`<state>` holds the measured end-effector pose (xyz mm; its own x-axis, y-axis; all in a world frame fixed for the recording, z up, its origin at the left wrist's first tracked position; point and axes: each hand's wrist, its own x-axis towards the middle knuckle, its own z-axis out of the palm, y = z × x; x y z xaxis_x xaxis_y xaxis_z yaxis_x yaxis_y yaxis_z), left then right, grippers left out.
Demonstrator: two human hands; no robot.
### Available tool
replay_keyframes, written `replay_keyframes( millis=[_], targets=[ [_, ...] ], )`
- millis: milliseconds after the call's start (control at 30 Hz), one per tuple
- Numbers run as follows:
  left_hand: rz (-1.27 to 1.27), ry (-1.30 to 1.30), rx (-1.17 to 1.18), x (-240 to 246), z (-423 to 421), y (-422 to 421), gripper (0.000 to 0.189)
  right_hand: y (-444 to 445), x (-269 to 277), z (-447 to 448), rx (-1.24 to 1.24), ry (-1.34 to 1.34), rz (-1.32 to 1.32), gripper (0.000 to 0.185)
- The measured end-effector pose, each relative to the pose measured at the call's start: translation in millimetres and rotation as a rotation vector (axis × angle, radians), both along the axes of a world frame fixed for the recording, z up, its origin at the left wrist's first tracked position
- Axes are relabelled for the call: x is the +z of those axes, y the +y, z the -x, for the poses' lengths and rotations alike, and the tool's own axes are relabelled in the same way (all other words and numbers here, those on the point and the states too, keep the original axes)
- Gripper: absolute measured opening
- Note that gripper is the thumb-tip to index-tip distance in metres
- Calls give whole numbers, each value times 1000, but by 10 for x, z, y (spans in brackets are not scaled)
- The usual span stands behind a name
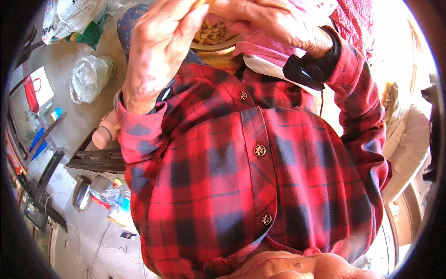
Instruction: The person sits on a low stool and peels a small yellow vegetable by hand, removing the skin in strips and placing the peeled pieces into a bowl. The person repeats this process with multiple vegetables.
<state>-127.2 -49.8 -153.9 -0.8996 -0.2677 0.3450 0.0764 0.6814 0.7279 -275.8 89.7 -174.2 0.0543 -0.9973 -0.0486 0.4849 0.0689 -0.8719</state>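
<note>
My left hand (156,52) and my right hand (268,22) are raised close together at the top of the view, over a bowl (223,47). Pale yellow-brown cut pieces (212,33) fill the part of the bowl that shows between them. A bit of yellow shows by the thumbs, but the top edge cuts off most of the fingers, so what they hold is unclear. Dark bands circle both wrists. Pink cloth (258,52) lies beside the bowl under my right hand, with a white edge below it.
To the left stand a mesh wastebasket (110,67) lined with a clear plastic bag (87,82), a printed sack (78,21) and a pink bottle (102,134). Dark wooden furniture (101,160) is below the bottle. A white-and-red bag (40,90) sits farther left.
</note>
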Motion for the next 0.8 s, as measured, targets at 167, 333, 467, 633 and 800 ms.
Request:
replay_keyframes(
  millis=[167, 333, 467, 633, 800],
  targets=[
    [15, 212, -143, -197, 162, 3, 12, 39, 91, 30, -93, 291, -256, 39],
    [-58, 161, -225, -311, 123, 27, 8, 122, 83, -65, -156, 212, -389, 46],
    [46, 178, -168, -357, 64, 116, 10, 130, -170, -188, -185, 286, -402, 41],
    [79, 227, -1, -397, -157, 194, 23, 232, -232, -326, -371, 381, -260, 40],
    [-700, 206, 151, -451, -292, 222, 18, 251, -102, -361, -385, 265, -373, 43]
  ],
)
